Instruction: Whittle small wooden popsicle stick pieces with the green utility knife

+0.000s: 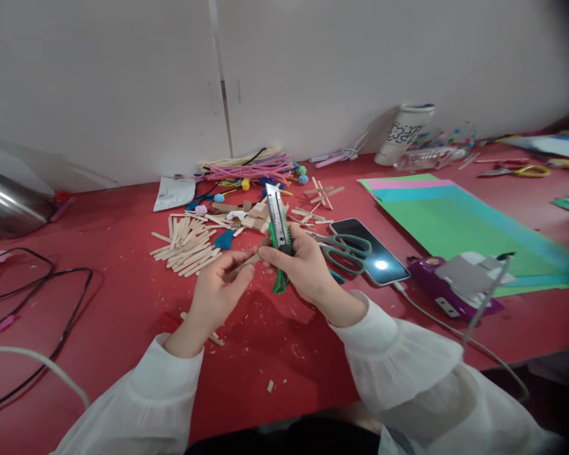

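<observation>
Between the fingers of my left hand (pixel 220 294) is a wooden craft stick (pixel 239 268), pointing up toward my other hand. My right hand (pixel 308 265) is closed around a green utility knife (pixel 279 237), its metal end angled up and away from me. The fingertips of both hands nearly meet at the stick's far end. Just beyond them lies a pile of craft sticks (pixel 187 245), with wood shavings scattered over the red table (pixel 142 303) below. Green-handled scissors (pixel 346 253) rest to the right of my right hand, partly over a phone (pixel 389 265).
Pink pipe cleaners (pixel 251 169) lie along the wall. To the right are coloured sheets (pixel 436 221), a purple power adapter (pixel 448 287) with a white cable, and a white tumbler (pixel 403 136). Black cable (pixel 76 303) loops across the left, near a metal container (pixel 12 202).
</observation>
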{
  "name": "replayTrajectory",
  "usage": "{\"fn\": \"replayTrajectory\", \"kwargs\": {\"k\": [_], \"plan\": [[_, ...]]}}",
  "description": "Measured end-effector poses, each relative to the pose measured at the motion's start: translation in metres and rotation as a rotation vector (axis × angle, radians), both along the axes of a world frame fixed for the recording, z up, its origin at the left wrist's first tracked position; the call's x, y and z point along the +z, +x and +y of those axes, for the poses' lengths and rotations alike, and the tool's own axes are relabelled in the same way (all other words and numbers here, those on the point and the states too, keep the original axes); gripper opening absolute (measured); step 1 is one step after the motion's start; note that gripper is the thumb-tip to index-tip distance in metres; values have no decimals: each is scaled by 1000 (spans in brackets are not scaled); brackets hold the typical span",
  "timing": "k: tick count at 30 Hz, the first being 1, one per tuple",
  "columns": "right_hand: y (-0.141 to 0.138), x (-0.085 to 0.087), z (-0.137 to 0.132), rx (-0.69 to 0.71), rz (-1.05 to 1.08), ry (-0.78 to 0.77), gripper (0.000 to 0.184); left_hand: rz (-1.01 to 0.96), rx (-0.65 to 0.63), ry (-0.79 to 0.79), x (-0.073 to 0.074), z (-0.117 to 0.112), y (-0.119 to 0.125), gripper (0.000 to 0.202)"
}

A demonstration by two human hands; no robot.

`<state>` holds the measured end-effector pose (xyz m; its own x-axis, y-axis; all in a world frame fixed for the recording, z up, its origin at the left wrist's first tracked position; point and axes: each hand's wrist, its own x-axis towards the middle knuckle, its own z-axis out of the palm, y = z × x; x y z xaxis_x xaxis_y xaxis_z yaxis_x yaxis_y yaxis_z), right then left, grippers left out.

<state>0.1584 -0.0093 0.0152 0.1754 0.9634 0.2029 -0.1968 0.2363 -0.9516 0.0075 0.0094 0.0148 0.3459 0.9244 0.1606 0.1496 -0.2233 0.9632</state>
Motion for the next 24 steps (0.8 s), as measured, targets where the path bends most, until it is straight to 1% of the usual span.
{"fn": "replayTrajectory", "kwargs": {"k": [4,7,9,11,13,15,17,19,21,22,24], "plan": [[2,1,0,-18,59,-24,27,-98,8,-161,2,2,1,27],[3,1,0,-10,84,-73,27,-216,51,-208,4,5,2,26],[3,0,-1,14,52,-107,27,-283,84,-226,6,7,2,25],[3,1,-2,49,-13,-133,26,-291,103,-228,8,10,0,25],[3,2,-4,86,-94,-157,25,-238,97,-211,10,13,-5,24],[5,3,-7,165,-177,-198,24,-130,45,-209,11,15,-13,22],[9,4,-9,279,-254,-242,25,16,-65,-267,11,16,-23,22],[14,3,-11,351,-332,-259,25,141,-152,-356,8,14,-31,24],[19,3,-12,331,-380,-243,30,232,-201,-414,4,12,-35,27],[21,3,-13,305,-375,-229,35,286,-230,-413,2,10,-36,28],[25,4,-13,281,-294,-191,46,408,-296,-344,-1,6,-35,30]]}}
